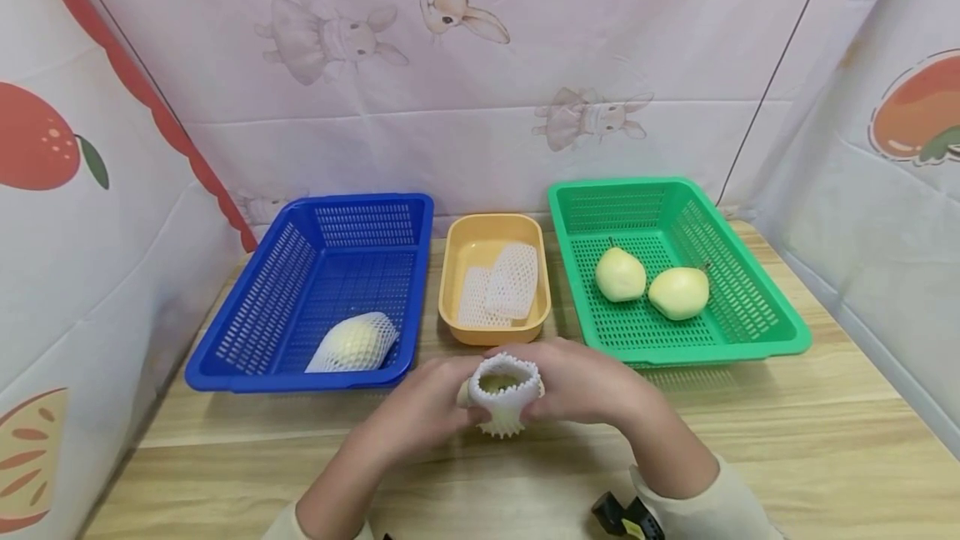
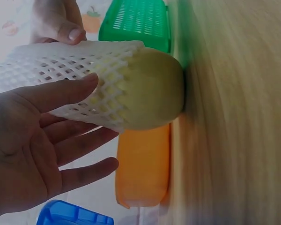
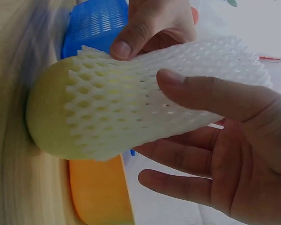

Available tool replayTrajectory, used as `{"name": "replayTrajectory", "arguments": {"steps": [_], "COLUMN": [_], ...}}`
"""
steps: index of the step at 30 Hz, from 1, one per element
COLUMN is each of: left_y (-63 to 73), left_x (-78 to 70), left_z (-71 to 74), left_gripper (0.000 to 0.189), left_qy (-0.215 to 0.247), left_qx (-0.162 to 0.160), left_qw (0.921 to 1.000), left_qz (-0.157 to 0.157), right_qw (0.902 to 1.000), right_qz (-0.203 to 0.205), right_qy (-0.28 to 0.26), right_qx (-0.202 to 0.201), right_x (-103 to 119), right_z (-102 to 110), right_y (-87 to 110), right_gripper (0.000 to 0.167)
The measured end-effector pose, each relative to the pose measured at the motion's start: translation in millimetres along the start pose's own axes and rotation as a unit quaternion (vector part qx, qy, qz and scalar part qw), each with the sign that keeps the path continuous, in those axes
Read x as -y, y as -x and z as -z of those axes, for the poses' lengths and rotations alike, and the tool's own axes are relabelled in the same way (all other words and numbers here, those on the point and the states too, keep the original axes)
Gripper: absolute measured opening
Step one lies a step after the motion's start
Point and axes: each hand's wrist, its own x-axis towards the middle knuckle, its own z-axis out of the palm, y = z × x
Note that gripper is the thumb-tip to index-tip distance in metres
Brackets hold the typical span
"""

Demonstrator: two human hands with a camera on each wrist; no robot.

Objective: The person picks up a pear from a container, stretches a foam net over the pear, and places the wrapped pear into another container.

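Observation:
Between both hands, low over the near middle of the table, is a white foam net sleeve drawn partly over a pale yellow pear. The pear's bare end meets the wood, and the sleeve's open mouth points up. My left hand pinches the net from the left, thumb in front and fingers behind. From the right, my right hand grips the same net, its thumb lying across the mesh. Most of the pear's upper part is hidden inside the sleeve.
A blue basket at left holds a pear in a foam net. Centrally, a yellow tub has foam nets inside. Two bare pears lie in the green basket at right. Printed cloth hangs behind.

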Motion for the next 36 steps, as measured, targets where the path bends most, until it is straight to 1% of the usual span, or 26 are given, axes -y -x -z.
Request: {"name": "replayTrajectory", "arguments": {"steps": [3, 8, 12, 16, 22, 24, 28, 30, 32, 33, 36], "left_y": [-0.7, -3.2, -5.3, -6.2, -7.1, -7.2, -6.7, -6.8, -7.2, -7.2, -6.6], "left_x": [3.1, 8.2, 11.8, 15.2, 19.9, 20.9, 21.7, 21.8, 22.0, 21.9, 20.4], "left_z": [-1.8, -4.7, -8.1, -11.8, -16.3, -16.9, -17.3, -16.4, -13.9, -11.9, -3.7], "left_gripper": [0.051, 0.056, 0.061, 0.065, 0.060, 0.064, 0.078, 0.079, 0.077, 0.076, 0.077], "left_qy": [0.009, 0.021, 0.013, -0.005, -0.004, -0.008, -0.011, -0.001, 0.019, 0.034, 0.088], "left_qx": [0.006, 0.031, 0.049, 0.054, 0.067, 0.069, 0.067, 0.065, 0.064, 0.063, 0.057], "left_qw": [0.9999, 0.9992, 0.9982, 0.9977, 0.9965, 0.9962, 0.9960, 0.9960, 0.9956, 0.9951, 0.9916], "left_qz": [0.002, 0.015, 0.033, 0.041, 0.050, 0.052, 0.057, 0.060, 0.066, 0.068, 0.076], "right_qw": [1.0000, 0.9997, 0.9993, 0.9988, 0.9984, 0.9981, 0.9974, 0.9974, 0.9977, 0.9980, 0.9988], "right_qz": [-0.007, -0.025, -0.036, -0.043, -0.034, -0.033, -0.042, -0.045, -0.049, -0.051, -0.036], "right_qy": [-0.001, 0.002, 0.009, 0.012, 0.010, 0.014, 0.027, 0.030, 0.024, 0.016, -0.027], "right_qx": [0.001, 0.003, 0.008, 0.017, 0.045, 0.050, 0.053, 0.048, 0.040, 0.035, 0.021], "right_x": [-3, -10, -15, -19, -25, -26, -28, -29, -29, -28, -27], "right_z": [-3, -10, -15, -18, -24, -26, -27, -27, -25, -23, -16], "right_y": [-3.5, -9.4, -12.8, -15.5, -20.3, -21.4, -22.2, -22.1, -21.2, -20.3, -17.0], "right_gripper": [0.060, 0.061, 0.062, 0.063, 0.069, 0.073, 0.077, 0.072, 0.064, 0.059, 0.050]}}
